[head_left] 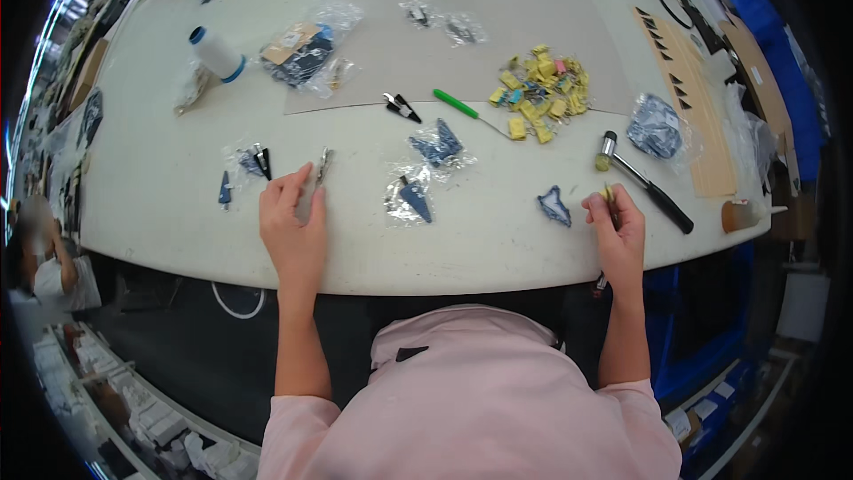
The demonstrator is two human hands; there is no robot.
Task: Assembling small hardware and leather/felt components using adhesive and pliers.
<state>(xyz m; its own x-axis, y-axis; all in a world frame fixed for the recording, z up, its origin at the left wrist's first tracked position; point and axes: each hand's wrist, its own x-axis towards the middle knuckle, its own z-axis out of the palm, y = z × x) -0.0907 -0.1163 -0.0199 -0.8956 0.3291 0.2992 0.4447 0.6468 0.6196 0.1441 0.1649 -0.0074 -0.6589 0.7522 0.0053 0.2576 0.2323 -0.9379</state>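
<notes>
My left hand (293,218) lies on the table with its fingers apart and holds nothing. Just beyond its thumb and forefinger is a slim metal clip (324,162). A black-and-metal clip (262,162) and a small blue denim triangle (225,188) lie to its left. At the right, my right hand (620,224) pinches a small yellow-tipped piece (609,193), mostly hidden by the fingers. Left of that hand rests a denim piece with frayed white edges (554,206). A hammer (653,188) with a black handle lies to its right.
Bagged denim triangles (415,198) lie mid-table. Beyond are a green-handled screwdriver-like tool (456,104), a pile of yellow-wrapped clips (542,89), a thread cone (216,53) and a large bag (306,53). A wooden strip with black triangles (697,138) and a glue bottle (739,215) are at the right.
</notes>
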